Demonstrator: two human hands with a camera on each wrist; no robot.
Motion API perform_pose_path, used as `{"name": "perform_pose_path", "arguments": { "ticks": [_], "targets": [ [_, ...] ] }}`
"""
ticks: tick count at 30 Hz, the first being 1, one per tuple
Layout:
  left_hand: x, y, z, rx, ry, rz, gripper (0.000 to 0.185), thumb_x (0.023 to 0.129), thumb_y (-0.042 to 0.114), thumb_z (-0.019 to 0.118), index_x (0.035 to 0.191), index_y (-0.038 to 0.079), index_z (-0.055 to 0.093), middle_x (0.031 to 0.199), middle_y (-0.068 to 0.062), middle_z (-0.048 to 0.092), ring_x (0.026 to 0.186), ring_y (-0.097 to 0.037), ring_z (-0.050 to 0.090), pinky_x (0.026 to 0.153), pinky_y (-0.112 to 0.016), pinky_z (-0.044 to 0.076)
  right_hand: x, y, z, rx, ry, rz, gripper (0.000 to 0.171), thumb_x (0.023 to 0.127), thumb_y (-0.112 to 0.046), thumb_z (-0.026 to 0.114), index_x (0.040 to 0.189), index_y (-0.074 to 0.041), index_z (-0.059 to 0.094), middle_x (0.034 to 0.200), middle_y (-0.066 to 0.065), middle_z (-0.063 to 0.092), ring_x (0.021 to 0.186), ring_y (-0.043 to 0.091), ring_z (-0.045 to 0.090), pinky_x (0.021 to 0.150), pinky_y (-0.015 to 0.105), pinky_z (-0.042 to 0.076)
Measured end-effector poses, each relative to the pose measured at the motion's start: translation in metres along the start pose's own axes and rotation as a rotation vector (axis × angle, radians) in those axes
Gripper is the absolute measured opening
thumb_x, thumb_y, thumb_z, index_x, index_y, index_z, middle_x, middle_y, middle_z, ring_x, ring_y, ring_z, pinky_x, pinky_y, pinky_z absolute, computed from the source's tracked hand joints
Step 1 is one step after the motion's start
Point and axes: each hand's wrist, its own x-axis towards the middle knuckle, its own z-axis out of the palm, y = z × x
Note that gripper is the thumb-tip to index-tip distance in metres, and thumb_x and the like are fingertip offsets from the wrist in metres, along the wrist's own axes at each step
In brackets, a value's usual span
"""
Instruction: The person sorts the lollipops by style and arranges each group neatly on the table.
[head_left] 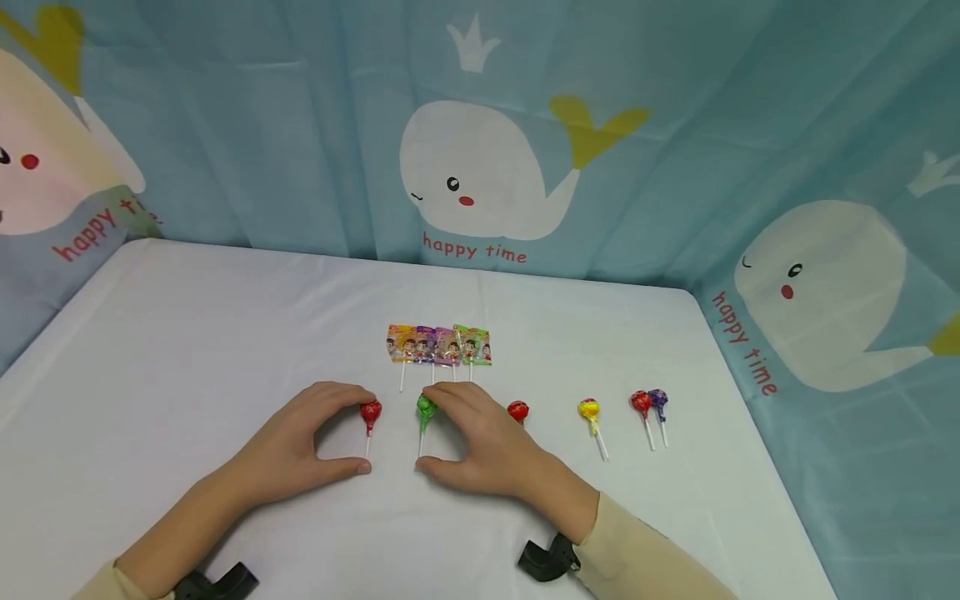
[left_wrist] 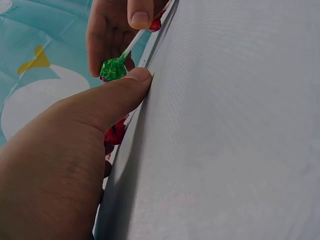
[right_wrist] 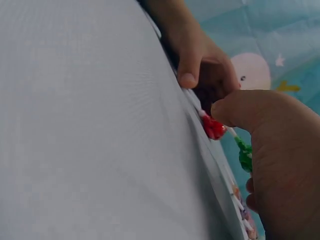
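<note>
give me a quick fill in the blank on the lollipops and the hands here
1. The left hand holds the lollipop with the ____ wrapper.
2. The right hand holds the lollipop with the ____ wrapper.
3. The purple lollipop lies at the far right, touching a ____ one.
4. Behind the hands, near the middle of the table, the row of flat packets has white ____ sticking out toward the person.

Missing words: red; green; red; sticks

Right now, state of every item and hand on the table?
Left hand: fingers on red lollipop.
Right hand: fingers on green lollipop.
Other lollipops: lying flat, wrapped, untouched.
Flat packets: lying in a row, overlapped, sealed.
</note>
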Motion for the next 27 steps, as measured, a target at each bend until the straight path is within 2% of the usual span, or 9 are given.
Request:
{"name": "perform_pose_path", "arguments": {
  "ticks": [8,13,20,27],
  "targets": [
    [0.0,0.0,0.0,0.009,0.016,0.018,0.082,0.072,0.037,0.105,0.144,0.02,0.068,0.139,0.012,0.067,0.131,-0.015,0.059,0.116,-0.011,0.031,0.008,0.0,0.008,-0.041,-0.01,-0.072,0.082,0.09,-0.042,0.088,0.153,0.002,0.057,0.152,0.008,0.061,0.141,0.019,0.056,0.121,0.028,0.043],
    [0.001,-0.001,0.001,0.011,0.016,0.028,0.082,0.073,0.036,0.105,0.144,0.02,0.068,0.14,0.013,0.067,0.132,-0.015,0.059,0.116,-0.011,0.031,0.011,-0.001,0.011,-0.016,-0.033,-0.061,0.082,0.09,-0.041,0.088,0.153,0.002,0.057,0.152,0.009,0.06,0.142,0.019,0.055,0.122,0.028,0.041],
    [0.001,-0.001,0.0,0.028,0.001,0.004,0.081,0.076,0.046,0.102,0.145,0.021,0.068,0.141,0.011,0.067,0.132,-0.017,0.059,0.116,-0.012,0.03,0.016,-0.004,0.015,0.01,-0.08,-0.042,0.08,0.091,-0.039,0.088,0.153,0.0,0.057,0.153,0.008,0.06,0.144,0.019,0.053,0.123,0.028,0.04],
    [0.001,-0.001,0.0,0.029,0.007,0.015,0.081,0.075,0.043,0.103,0.145,0.02,0.068,0.141,0.009,0.067,0.133,-0.019,0.059,0.117,-0.013,0.03,0.022,-0.007,0.019,-0.003,-0.109,-0.043,0.081,0.092,-0.041,0.086,0.155,0.0,0.056,0.154,0.008,0.059,0.145,0.019,0.052,0.124,0.027,0.037]
  ]
}}
